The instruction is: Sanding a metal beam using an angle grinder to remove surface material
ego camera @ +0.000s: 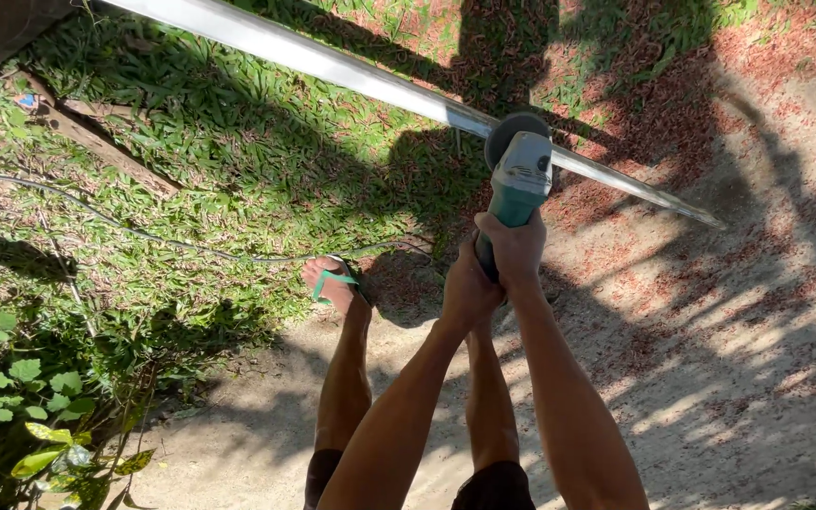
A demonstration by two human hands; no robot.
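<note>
Both my hands grip a green and grey angle grinder (524,179). My right hand (515,247) wraps the upper part of its handle and my left hand (467,291) holds it just below. The grinder's dark disc (505,129) rests against a long shiny metal bar (332,64) that runs from the upper left down to the right, ending in a point (715,224). My legs stand beneath, the left foot (332,283) in a green-strapped sandal.
A thin cable (144,233) trails across the grass toward my foot. A wooden plank (96,140) lies in the grass at upper left. Leafy plants (40,416) grow at lower left. Sandy ground (739,378) lies to the right.
</note>
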